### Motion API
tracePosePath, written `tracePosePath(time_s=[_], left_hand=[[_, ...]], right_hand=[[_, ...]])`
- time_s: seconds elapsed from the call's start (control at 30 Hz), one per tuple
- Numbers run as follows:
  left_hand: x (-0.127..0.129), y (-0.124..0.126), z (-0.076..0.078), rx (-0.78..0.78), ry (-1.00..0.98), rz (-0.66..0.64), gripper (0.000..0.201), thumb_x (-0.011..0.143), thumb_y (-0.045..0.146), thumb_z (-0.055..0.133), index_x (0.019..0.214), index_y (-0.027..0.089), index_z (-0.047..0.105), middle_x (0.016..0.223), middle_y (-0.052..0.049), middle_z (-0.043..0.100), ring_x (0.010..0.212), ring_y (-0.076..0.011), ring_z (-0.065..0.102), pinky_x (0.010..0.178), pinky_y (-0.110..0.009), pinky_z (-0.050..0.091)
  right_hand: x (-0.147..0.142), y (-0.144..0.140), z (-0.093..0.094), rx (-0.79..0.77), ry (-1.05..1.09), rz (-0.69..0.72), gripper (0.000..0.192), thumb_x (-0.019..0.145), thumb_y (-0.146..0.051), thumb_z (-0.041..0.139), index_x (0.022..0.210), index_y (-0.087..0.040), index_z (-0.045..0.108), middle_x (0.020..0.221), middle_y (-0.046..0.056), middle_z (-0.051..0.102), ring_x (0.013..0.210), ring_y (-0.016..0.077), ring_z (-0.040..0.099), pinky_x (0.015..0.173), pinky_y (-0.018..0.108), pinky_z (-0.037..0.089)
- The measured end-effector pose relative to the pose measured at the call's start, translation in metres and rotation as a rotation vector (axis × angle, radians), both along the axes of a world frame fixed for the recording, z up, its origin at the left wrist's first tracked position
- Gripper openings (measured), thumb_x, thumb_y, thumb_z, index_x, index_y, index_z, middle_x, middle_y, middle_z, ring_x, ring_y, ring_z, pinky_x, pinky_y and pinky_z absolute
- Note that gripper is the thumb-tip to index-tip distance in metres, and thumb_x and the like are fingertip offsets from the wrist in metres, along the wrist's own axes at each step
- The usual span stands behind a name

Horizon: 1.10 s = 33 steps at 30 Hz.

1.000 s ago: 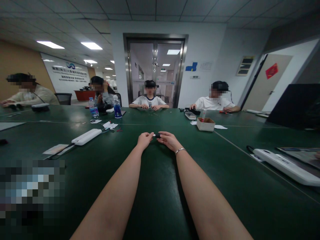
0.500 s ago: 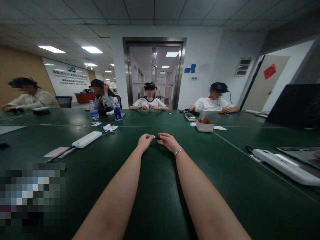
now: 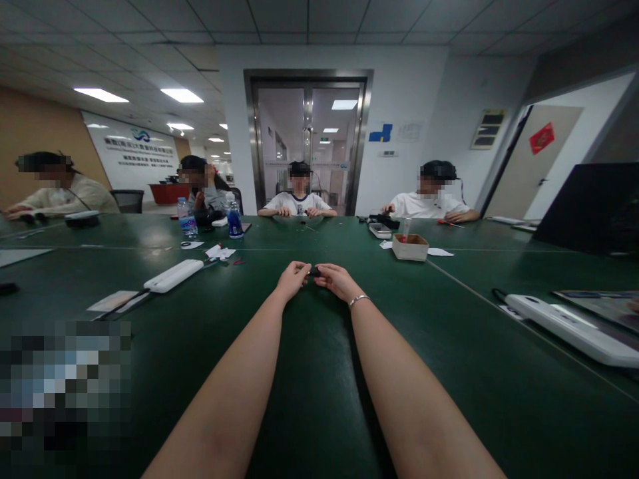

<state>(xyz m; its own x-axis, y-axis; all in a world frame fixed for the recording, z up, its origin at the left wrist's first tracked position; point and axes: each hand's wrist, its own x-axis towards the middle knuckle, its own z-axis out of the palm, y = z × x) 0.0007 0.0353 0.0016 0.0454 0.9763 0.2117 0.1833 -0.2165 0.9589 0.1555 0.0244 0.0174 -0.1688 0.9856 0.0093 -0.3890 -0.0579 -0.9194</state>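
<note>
Between my two hands is a small dark cylindrical object (image 3: pixel 314 272), too small to name, held above the green table (image 3: pixel 319 372). My left hand (image 3: pixel 293 279) pinches its left end between thumb and fingers. The right hand (image 3: pixel 339 281), with a silver bracelet at the wrist, grips the other end with thumb and fingertips. Both arms stretch straight out over the table. Fingers cover most of the object.
Left of my hands lie a white power strip (image 3: pixel 174 275), paper scraps (image 3: pixel 219 253) and two bottles (image 3: pixel 234 219). A small box (image 3: pixel 409 248) stands ahead to the right. Another white power strip (image 3: pixel 569 329) lies at right. Several people sit around the table.
My left fingers have shifted slightly on the dark object, and less of its left tip shows. The right hand keeps nearly the same place.
</note>
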Motion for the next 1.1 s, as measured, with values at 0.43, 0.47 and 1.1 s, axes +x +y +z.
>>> tracePosePath(time_s=[0.43, 0.47, 1.1], left_hand=[[0.0011, 0.0007, -0.0007, 0.025, 0.102, 0.001, 0.025, 0.083, 0.034, 0.046, 0.095, 0.015, 0.057, 0.062, 0.0, 0.055, 0.051, -0.0089, 0.05, 0.049, -0.019, 0.037], [0.0008, 0.0015, -0.0014, 0.046, 0.111, 0.014, 0.024, 0.081, 0.033, 0.049, 0.097, 0.016, 0.058, 0.064, 0.0, 0.056, 0.052, -0.0088, 0.05, 0.05, -0.019, 0.038], [0.0003, -0.0023, 0.0048, -0.001, 0.126, 0.009, 0.027, 0.082, 0.033, 0.046, 0.098, 0.016, 0.059, 0.065, -0.001, 0.057, 0.052, -0.01, 0.047, 0.05, -0.021, 0.036]], right_hand=[[0.0009, 0.0025, -0.0015, 0.008, -0.024, 0.04, 0.007, 0.079, -0.004, 0.059, 0.081, -0.01, 0.062, 0.072, 0.007, 0.066, 0.054, 0.0113, 0.062, 0.055, 0.022, 0.053], [0.001, 0.0028, -0.0019, 0.012, -0.021, 0.041, 0.007, 0.079, -0.004, 0.06, 0.08, -0.01, 0.063, 0.072, 0.007, 0.066, 0.055, 0.0115, 0.062, 0.056, 0.022, 0.053], [0.0016, 0.0026, -0.0021, 0.016, -0.037, 0.044, 0.011, 0.08, -0.002, 0.055, 0.082, -0.01, 0.062, 0.07, 0.007, 0.066, 0.055, 0.0121, 0.062, 0.056, 0.023, 0.053]])
